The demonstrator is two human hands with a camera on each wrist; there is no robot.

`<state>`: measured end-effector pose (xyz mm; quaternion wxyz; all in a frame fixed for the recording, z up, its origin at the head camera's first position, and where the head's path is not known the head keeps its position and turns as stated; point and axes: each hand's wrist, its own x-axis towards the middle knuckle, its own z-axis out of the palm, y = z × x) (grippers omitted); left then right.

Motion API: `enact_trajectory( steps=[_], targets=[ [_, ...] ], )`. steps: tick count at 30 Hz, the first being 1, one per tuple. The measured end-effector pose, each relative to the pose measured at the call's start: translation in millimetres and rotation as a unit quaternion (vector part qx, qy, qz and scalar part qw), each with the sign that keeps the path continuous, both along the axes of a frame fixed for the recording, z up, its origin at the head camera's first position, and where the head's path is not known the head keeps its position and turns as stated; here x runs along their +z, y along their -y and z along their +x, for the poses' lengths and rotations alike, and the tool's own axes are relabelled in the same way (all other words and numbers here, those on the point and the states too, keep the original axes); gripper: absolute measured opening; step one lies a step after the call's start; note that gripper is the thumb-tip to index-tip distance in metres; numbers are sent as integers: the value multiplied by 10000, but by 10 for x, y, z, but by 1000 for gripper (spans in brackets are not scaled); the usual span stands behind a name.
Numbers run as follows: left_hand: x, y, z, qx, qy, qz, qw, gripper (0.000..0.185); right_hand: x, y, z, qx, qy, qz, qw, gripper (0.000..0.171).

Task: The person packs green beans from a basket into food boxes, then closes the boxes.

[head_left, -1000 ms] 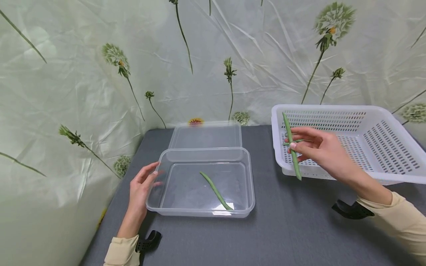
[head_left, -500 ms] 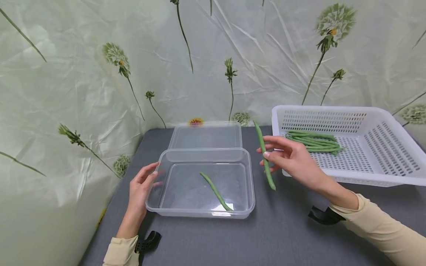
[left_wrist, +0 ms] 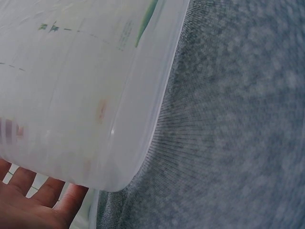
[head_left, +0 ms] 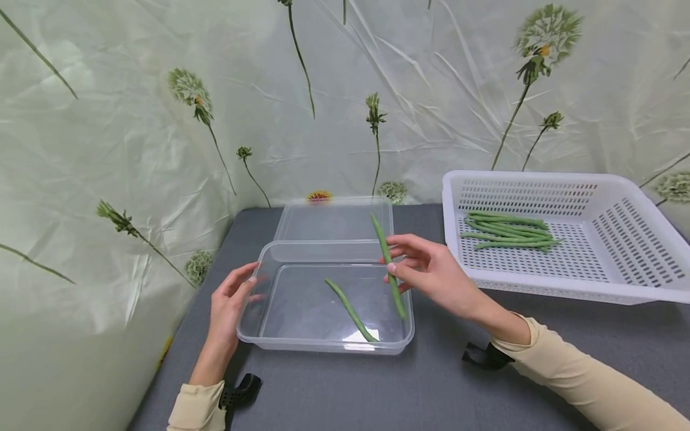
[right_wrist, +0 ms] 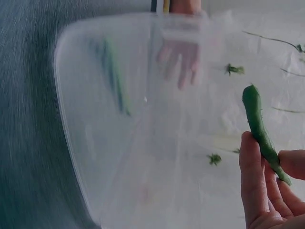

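A clear plastic container stands on the dark cloth with one green bean lying slantwise in it. My left hand touches the container's left side; in the left wrist view its fingers lie against the plastic wall. Over the container's right rim, my right hand pinches a second green bean between thumb and fingers. That held bean looks close and tilted in the right wrist view. More green beans lie bunched in the white perforated basket at the right.
Behind the container lies a flat translucent lid. Dark grey cloth covers the table. A pale sheet with printed dandelions rises at the back and left. Black bands sit at both wrists.
My right hand has moved left from the basket to the container's right rim, carrying the green bean. That uncovered the beans in the basket. My left hand has stayed put.
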<state>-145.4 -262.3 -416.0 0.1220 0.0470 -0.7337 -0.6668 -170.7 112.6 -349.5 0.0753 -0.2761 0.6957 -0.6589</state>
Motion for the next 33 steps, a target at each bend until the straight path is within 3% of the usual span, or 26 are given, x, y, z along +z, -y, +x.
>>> enact_trajectory(
  steps=[7,14,22,33],
  targets=[
    [1,4,9,2,7,42,10000,35,-176,261,-5,93,111,270,9995,40],
    [3,10,7,-2,-16,140,9999,35,-226,454,-62,345,98,821,9960,37],
    [10,2,21,-43,-36,179,9998,35,-300,525,-64,249,-861,1919,9773,33],
    [3,-9,-6,-2,-36,158,9999,34,-346,564,-72,-308,-1629,2617,9508,26]
  ],
)
